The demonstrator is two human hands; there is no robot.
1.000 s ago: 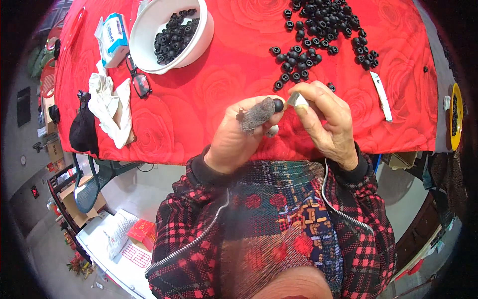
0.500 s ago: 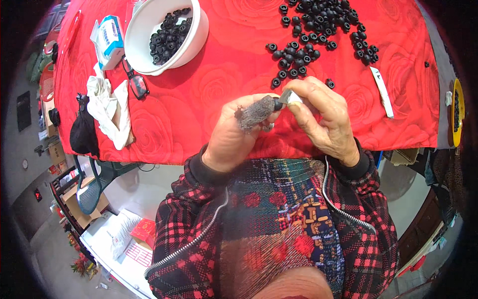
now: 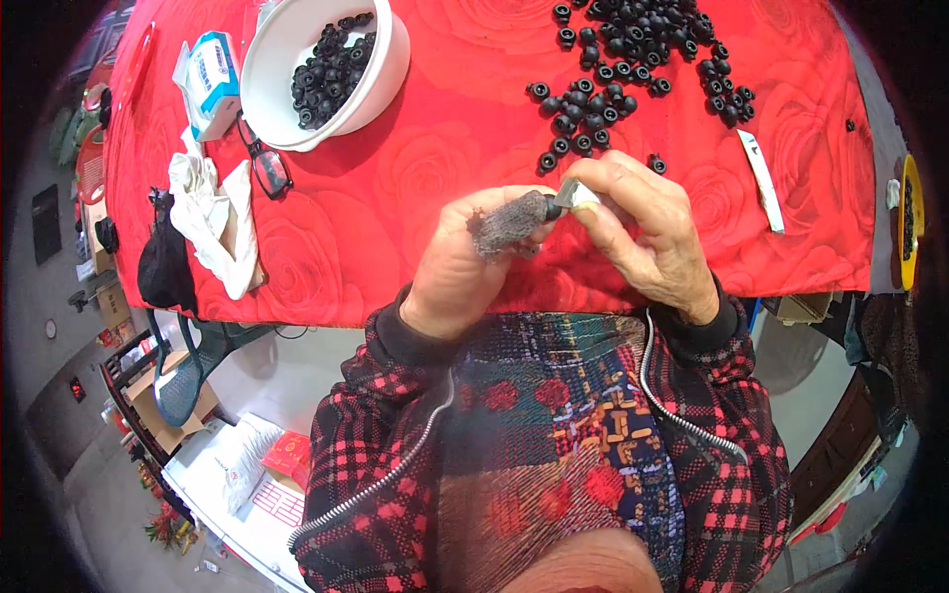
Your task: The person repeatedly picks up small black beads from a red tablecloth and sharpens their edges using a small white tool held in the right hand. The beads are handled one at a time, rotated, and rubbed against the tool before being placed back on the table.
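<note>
My left hand (image 3: 453, 252) is closed around a small black knob-like part (image 3: 553, 209). A fuzzy grey cover (image 3: 504, 227) wraps its thumb. My right hand (image 3: 650, 227) pinches a small metal blade (image 3: 567, 192) with white wrapping (image 3: 584, 196) between thumb and forefinger. The blade's edge lies against the black part, or very close to it; I cannot tell which. Beyond my hands, many similar black parts (image 3: 583, 111) lie scattered on the red cloth. To the far left, a white bowl (image 3: 390, 74) holds more of them.
The red rose-patterned tablecloth (image 3: 415, 163) covers the table. At left lie glasses (image 3: 269, 168), a tissue pack (image 3: 212, 84), a white cloth (image 3: 222, 222) and a black cloth (image 3: 166, 262). A white strip (image 3: 760, 183) lies at right, near a yellow container (image 3: 910, 262) at the edge.
Both hands keep almost the same place and grip. The blade and black part have shifted only slightly against each other. The whole view has moved a little.
</note>
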